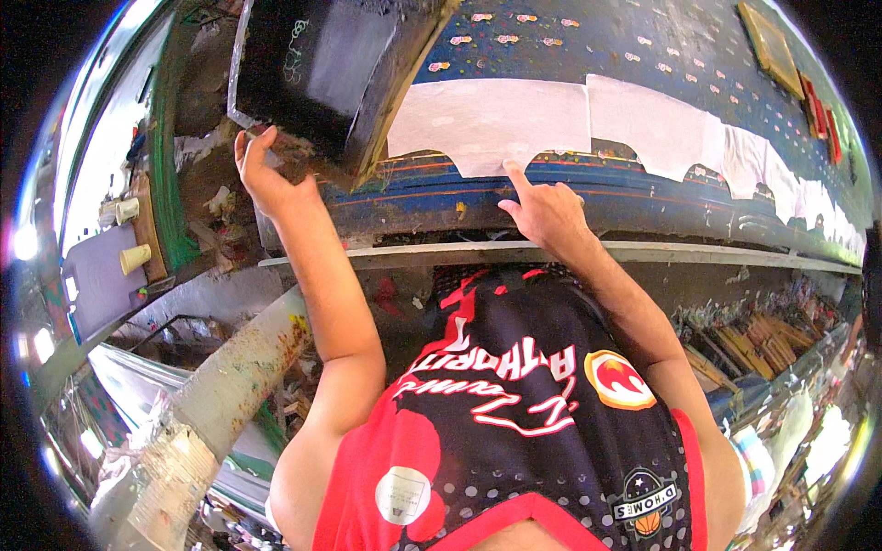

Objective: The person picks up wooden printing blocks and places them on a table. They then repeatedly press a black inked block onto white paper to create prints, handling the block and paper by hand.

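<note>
My left hand (273, 181) grips the near edge of a dark screen-printing frame (317, 69), close to its lower left corner. The frame is tilted up off the table, and its wooden side shows on the right. My right hand (549, 213) holds nothing; its index finger is stretched out and its tip touches the lower edge of a white cut fabric piece (487, 115). That piece lies flat just right of the frame. Another white fabric piece (648, 129) lies beside it, with several more following toward the right.
The long blue table (634, 197) bears many small printed marks. A wooden frame (770, 46) and red pieces (815, 106) lie at its far right. At left, cups (134, 259) stand near a thick rusty pipe (220, 386). Wooden boards (744, 349) are stacked below right.
</note>
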Tool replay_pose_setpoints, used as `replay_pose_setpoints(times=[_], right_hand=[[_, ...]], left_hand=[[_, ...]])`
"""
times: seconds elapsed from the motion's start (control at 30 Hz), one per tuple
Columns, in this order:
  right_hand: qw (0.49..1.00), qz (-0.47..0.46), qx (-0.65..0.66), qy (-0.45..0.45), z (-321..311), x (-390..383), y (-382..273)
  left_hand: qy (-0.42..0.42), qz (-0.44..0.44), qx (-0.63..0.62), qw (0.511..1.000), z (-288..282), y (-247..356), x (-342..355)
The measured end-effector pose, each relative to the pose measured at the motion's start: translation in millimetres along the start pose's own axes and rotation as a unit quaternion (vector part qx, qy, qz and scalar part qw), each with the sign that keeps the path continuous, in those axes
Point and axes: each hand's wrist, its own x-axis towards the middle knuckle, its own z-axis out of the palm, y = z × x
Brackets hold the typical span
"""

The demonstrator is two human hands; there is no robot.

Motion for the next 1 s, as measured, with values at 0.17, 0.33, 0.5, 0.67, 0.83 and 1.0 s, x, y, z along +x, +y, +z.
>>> replay_pose_setpoints(times=[0.17, 0.33, 0.5, 0.67, 0.83, 1.0], right_hand=[[1.0, -0.017, 0.003, 0.004, 4.0, 13.6, 9.8], [1.0, -0.03, -0.006, 0.001, 1.2, 21.4, 19.3], [0.985, -0.056, 0.163, -0.021, 0.4, 13.9, 58.2], [0.869, 0.178, 0.437, 0.151, 2.0, -53.1, 99.8], [0.815, 0.262, 0.456, 0.244, 12.8, -98.6, 121.0], [0.824, 0.214, 0.382, 0.359, 8.4, -87.1, 98.3]], left_hand=[[-0.025, 0.029, 0.043, 0.998, -30.1, 9.1, 0.7], [-0.119, 0.092, 0.068, 0.986, -44.3, 0.7, 20.3], [-0.209, 0.057, 0.165, 0.962, -20.8, -28.1, 21.9], [-0.3, 0.027, 0.198, 0.933, -9.2, -79.1, -13.9], [-0.314, -0.071, 0.214, 0.922, -7.9, -120.5, -48.9], [-0.351, -0.05, 0.182, 0.917, -6.6, -126.0, -71.6]])
